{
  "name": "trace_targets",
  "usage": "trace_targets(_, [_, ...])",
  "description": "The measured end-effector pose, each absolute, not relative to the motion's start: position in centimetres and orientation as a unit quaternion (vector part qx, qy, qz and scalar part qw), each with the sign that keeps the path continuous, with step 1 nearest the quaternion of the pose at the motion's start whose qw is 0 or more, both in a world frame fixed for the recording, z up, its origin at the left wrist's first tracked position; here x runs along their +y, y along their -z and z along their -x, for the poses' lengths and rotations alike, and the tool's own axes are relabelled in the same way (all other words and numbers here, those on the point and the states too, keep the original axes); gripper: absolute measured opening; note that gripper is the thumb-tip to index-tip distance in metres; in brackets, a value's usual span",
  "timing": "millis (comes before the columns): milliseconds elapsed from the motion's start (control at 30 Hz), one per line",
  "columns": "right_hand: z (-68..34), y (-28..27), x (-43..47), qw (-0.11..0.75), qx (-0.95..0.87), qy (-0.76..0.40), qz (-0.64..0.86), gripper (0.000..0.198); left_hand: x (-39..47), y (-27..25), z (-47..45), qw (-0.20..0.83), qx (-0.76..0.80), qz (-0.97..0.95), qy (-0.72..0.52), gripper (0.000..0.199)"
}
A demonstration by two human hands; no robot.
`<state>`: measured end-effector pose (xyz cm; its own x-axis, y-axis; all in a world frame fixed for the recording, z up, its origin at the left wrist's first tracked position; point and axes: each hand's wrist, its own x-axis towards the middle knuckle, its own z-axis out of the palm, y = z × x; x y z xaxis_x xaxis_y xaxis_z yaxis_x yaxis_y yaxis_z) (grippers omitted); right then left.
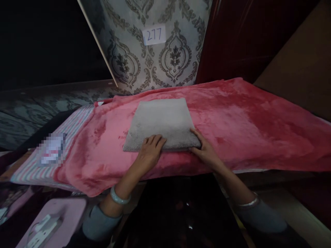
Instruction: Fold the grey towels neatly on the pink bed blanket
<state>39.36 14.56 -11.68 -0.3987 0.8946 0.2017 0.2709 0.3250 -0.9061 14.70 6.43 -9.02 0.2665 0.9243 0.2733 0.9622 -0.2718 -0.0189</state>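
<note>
A grey plush cloth [164, 117], folded into a flat rectangle, lies on the pink blanket [227, 127]. My left hand [151, 151] rests palm down on its near edge, fingers lying on top and slightly bent. At the near right corner, my right hand [204, 150] grips the cloth, with the thumb low at the near edge and the fingers along the right side. The undersides of both hands are hidden.
Striped bedding [80, 119] shows at the left, with a blurred item [52, 150] on it. Below stands a pink stool [69, 210] carrying a white power strip [43, 230]. A patterned wall with a paper sign [154, 34] and a dark red panel [232, 41] rise behind.
</note>
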Motion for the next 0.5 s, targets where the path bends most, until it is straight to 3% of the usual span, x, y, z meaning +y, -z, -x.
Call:
trace_targets(233, [-37.8,11.8,14.8,0.417,-0.717,-0.361,0.426,0.067,6.3,9.0,-12.8,0.109,-0.649,0.75,0.072,0.051])
trace_targets(500, [-39.5,10.9,14.6,0.383,-0.768,-0.286,0.427,0.055,6.1,8.2,-12.0,0.095,-0.621,0.771,0.108,0.046])
